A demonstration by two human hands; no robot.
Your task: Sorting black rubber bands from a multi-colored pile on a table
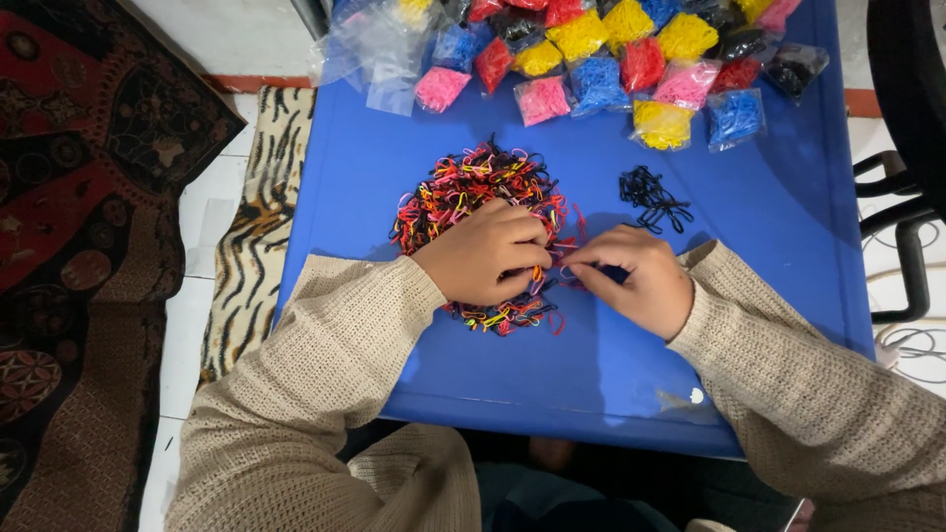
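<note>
Beige knit sleeves [325,374] frame the near edge, leading to both hands on a blue table [769,217]. Left hand [488,251] lies curled, knuckles up, on a mixed heap of small rubber bands [463,187] in red, black, yellow and pink; whether its fingers pinch any cannot be told. Right hand [636,276] pinches closed at the heap's right edge, on what looks like a single band. Just beyond it sits a small pile of black bands [652,199]. Farther back lie clear packets of sorted coloured bands [631,69].
</note>
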